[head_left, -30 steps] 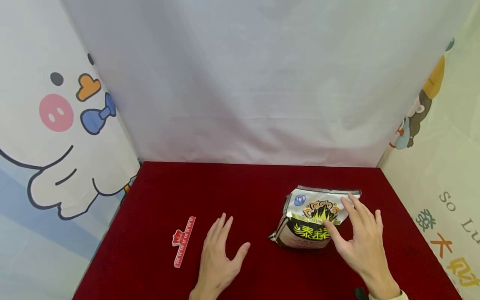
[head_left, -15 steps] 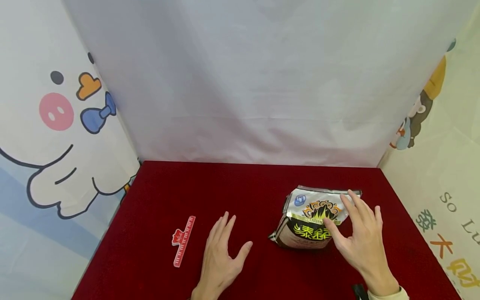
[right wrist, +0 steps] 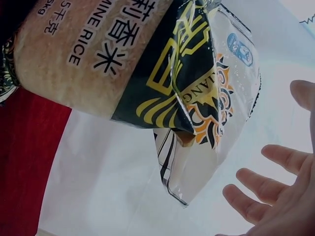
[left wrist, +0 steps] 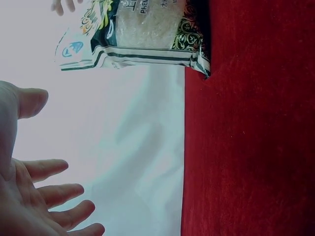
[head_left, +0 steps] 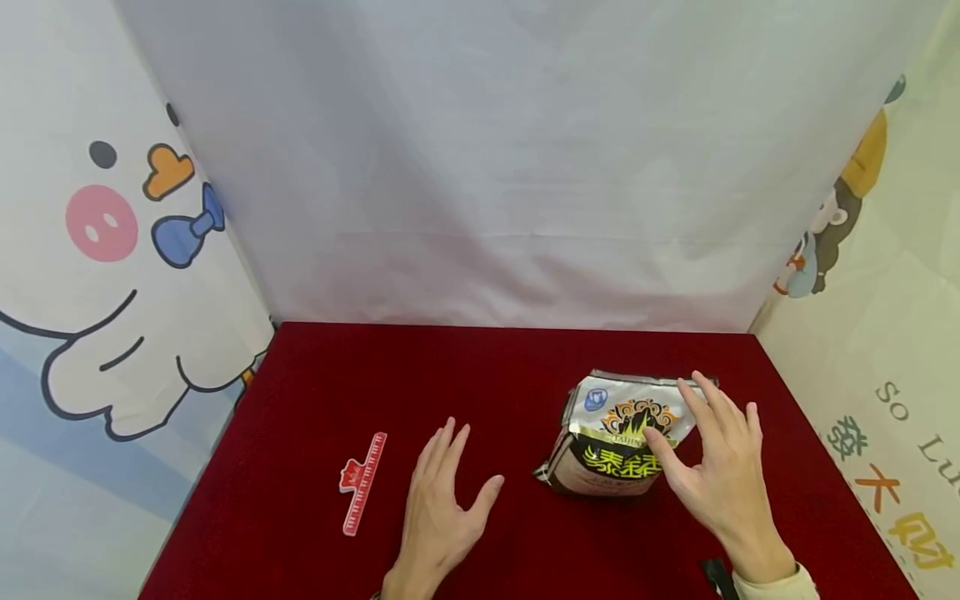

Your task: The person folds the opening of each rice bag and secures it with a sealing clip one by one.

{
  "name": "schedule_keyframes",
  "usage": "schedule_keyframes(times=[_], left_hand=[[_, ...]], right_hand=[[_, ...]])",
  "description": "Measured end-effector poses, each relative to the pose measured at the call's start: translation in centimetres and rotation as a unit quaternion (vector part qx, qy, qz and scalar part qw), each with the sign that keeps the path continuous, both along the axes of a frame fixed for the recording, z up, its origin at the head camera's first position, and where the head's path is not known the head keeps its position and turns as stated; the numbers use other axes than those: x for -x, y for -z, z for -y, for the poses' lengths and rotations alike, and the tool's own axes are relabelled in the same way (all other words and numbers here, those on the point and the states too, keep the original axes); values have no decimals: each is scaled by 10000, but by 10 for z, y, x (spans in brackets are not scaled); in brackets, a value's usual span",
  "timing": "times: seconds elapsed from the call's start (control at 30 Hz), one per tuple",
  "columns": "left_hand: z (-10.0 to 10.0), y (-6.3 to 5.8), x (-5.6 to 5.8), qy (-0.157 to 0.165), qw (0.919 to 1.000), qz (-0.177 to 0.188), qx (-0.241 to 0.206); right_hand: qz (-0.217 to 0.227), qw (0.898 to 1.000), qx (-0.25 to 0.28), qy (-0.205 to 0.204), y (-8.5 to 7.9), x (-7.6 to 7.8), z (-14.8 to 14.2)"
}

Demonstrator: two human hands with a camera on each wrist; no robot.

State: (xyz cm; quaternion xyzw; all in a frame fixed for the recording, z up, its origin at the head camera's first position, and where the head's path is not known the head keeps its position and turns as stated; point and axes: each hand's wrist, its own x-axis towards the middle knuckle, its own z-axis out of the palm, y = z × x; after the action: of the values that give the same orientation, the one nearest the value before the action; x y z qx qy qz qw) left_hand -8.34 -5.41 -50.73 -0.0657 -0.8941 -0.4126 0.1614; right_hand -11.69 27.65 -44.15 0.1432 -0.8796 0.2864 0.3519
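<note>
A bag of rice stands on the red table, its silver top folded back and its lower part showing grains. Lettering on its front reads "rice" in the right wrist view. My right hand hovers over the bag's right side with fingers spread, overlapping the silver top in the head view; the right wrist view shows a gap between the fingers and the bag. Between the bag and a red ruler-shaped clip is my left hand, fingers extended, thumb apart, holding nothing. The left wrist view shows the bag's side beyond that thumb.
The red cloth-covered table ends at a white curtain behind it. Printed cartoon cloths hang at the left and right. A small black object lies beside the right wrist.
Both hands have risen very slightly in the head view, with fingers still spread. The whole scene has shifted a little to the left as the camera turned. The bag and clip stay in place.
</note>
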Motion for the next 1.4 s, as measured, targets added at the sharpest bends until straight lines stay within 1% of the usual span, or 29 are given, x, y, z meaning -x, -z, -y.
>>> schedule_keyframes(times=[0.27, 0.73, 1.07, 1.4], left_hand=[[-2, 0, 0, 45, 10000, -62, -33], [-6, 1, 1, 112, 9999, 31, -81], [-9, -2, 2, 149, 9998, 32, -83], [-12, -3, 2, 158, 9998, -118, 89]], right_hand=[[189, 9997, 81, -103, -4, 2, 7], [211, 9997, 83, -81, -7, 3, 10], [264, 9996, 20, -73, -7, 6, 12], [245, 9997, 5, -91, -8, 5, 14]])
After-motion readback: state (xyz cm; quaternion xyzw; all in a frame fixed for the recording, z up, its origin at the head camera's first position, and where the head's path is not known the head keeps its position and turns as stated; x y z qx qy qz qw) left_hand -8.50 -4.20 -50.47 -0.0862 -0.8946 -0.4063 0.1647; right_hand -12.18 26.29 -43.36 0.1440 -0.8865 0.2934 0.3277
